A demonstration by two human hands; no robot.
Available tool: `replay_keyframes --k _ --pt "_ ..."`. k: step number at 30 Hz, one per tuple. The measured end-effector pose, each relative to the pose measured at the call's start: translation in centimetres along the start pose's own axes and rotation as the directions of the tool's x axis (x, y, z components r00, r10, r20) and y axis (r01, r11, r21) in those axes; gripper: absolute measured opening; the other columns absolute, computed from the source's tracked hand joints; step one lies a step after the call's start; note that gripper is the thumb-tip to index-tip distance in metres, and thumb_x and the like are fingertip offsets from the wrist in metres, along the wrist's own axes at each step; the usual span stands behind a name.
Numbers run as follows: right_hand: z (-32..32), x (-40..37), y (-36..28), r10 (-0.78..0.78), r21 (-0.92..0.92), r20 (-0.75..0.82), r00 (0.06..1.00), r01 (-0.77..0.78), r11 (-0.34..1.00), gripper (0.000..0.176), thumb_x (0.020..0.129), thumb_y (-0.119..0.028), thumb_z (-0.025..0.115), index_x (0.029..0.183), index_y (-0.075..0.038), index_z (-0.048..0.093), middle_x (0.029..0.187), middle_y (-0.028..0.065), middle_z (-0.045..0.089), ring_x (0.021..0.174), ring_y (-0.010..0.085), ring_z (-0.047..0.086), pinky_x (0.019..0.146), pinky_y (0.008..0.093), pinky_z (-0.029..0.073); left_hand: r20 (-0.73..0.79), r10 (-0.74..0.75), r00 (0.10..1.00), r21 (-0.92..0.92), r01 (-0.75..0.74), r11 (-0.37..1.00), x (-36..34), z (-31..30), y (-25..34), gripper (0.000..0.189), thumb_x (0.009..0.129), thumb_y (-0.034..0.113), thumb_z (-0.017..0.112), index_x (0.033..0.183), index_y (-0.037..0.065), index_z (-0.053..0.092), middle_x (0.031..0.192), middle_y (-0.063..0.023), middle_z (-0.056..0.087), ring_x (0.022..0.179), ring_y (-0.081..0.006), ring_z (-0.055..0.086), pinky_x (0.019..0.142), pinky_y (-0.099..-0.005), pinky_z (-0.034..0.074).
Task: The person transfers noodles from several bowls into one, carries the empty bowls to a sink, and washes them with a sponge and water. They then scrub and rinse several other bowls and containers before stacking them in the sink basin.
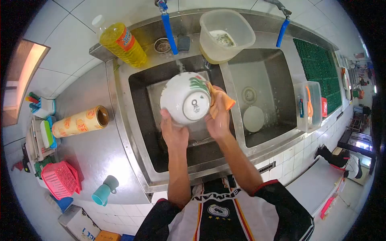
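Note:
My left hand (173, 129) grips the lower rim of a white bowl (184, 96) with a green leaf pattern, held bottom-up over the left sink basin (138, 92). My right hand (217, 116) presses an orange cloth (219, 100) against the bowl's right side. A thin stream of water runs from the blue tap (169, 27) down behind the bowl.
A yellow liquid bottle (120, 42) and a clear plastic tub (225, 34) sit on the sink's back ledge. A white plate (253, 119) lies in the right basin. On the left counter lie a patterned cylinder (80, 121), a teal cup (105, 190) and a pink basket (60, 179).

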State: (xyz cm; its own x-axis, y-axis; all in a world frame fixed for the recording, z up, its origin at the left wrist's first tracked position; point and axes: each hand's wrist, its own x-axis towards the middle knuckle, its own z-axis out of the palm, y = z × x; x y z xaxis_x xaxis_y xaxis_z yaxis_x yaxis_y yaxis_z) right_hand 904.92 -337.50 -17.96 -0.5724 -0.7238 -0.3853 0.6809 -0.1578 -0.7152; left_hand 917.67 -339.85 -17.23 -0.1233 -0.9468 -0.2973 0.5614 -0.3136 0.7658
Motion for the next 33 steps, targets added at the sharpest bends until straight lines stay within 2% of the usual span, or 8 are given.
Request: replay_keyframes --k 8,13,14,17,24,26,28,33 --pt "2.5 2.6 -3.2 -0.090 0.296 0.028 0.996 0.078 0.952 0.039 0.093 -0.039 0.053 0.088 -0.003 0.065 0.080 0.0116 0.066 0.072 0.0245 0.063 0.069 0.0389 0.051 0.339 0.170 0.925 -0.547 0.047 0.836 3.5 2.0 -0.1 0.059 0.099 0.050 0.045 0.121 -0.003 0.061 0.113 -0.0129 0.066 0.105 -0.0256 0.065 0.090 -0.0369 0.054" --pt "1.1 3.7 -9.6 -0.196 -0.188 0.753 0.629 0.491 0.851 0.046 0.083 -0.043 0.059 0.085 0.003 0.068 0.068 0.0148 0.063 0.068 0.0228 0.055 0.064 0.0339 0.043 0.288 -0.571 0.769 -0.231 0.634 0.738 -1.0 0.1 0.7 0.047 0.097 0.033 0.052 0.129 0.000 0.058 0.118 -0.0135 0.065 0.109 -0.0281 0.064 0.093 -0.0407 0.053" --pt "-0.2 5.2 -11.5 0.054 -0.305 0.881 0.470 0.478 0.823 0.045 0.087 -0.042 0.060 0.099 0.001 0.071 0.087 0.0170 0.071 0.094 0.0302 0.064 0.087 0.0412 0.048 0.231 -0.608 0.760 -0.134 0.643 0.754 -1.6 -0.2 0.4 0.050 0.098 0.036 0.053 0.131 -0.001 0.056 0.118 -0.0135 0.065 0.110 -0.0270 0.064 0.094 -0.0394 0.053" --pt "0.1 1.2 -11.9 0.343 -0.347 0.864 0.370 0.929 -0.128 0.042 0.094 -0.039 0.056 0.120 -0.008 0.069 0.132 0.0142 0.064 0.133 0.0319 0.052 0.114 0.0544 0.034 -0.083 -0.571 0.817 0.175 0.576 0.798 -1.6 2.3 0.6 0.061 0.101 0.046 0.057 0.135 -0.004 0.052 0.121 -0.0138 0.064 0.109 -0.0240 0.064 0.095 -0.0390 0.052" --pt "-6.0 -2.1 -12.5 0.400 -0.370 0.718 0.570 0.799 -0.474 0.059 0.100 -0.041 0.050 0.154 -0.018 0.040 0.163 0.0156 0.028 0.149 0.0327 0.031 0.124 0.0557 0.011 -0.026 -0.270 0.963 0.472 0.249 0.846 0.1 4.9 -3.3 0.066 0.103 0.053 0.053 0.130 -0.007 0.058 0.114 -0.0171 0.067 0.104 -0.0194 0.065 0.089 -0.0358 0.053" --pt "-6.6 -1.0 -12.2 0.478 -0.698 0.493 0.727 0.659 -0.282 0.059 0.102 -0.041 0.048 0.154 -0.016 0.038 0.163 0.0180 0.027 0.150 0.0346 0.028 0.125 0.0525 0.013 0.033 -0.328 0.944 0.577 0.250 0.777 -0.6 6.7 -5.0 0.065 0.103 0.052 0.051 0.132 -0.007 0.057 0.114 -0.0184 0.068 0.104 -0.0225 0.066 0.090 -0.0360 0.052" --pt "-9.8 -0.1 -10.4 0.236 -0.447 0.741 0.629 0.724 -0.524 0.058 0.104 -0.042 0.046 0.153 -0.012 0.039 0.162 0.0198 0.027 0.148 0.0378 0.030 0.122 0.0462 0.027 0.024 -0.455 0.890 0.598 0.352 0.720 -0.2 10.3 -6.8 0.065 0.104 0.051 0.048 0.133 -0.006 0.057 0.116 -0.0209 0.068 0.107 -0.0279 0.067 0.092 -0.0380 0.052" --pt "-18.1 1.0 -14.7 0.275 -0.842 0.531 0.801 0.534 0.071 0.044 0.107 -0.037 0.045 0.137 -0.007 0.055 0.136 0.0227 0.057 0.120 0.0408 0.059 0.099 0.0438 0.049 0.312 -0.362 0.879 0.912 -0.170 0.373 2.1 14.0 -15.6 0.054 0.104 0.040 0.045 0.135 -0.002 0.055 0.126 -0.0322 0.060 0.115 -0.0474 0.061 0.097 -0.0529 0.048"
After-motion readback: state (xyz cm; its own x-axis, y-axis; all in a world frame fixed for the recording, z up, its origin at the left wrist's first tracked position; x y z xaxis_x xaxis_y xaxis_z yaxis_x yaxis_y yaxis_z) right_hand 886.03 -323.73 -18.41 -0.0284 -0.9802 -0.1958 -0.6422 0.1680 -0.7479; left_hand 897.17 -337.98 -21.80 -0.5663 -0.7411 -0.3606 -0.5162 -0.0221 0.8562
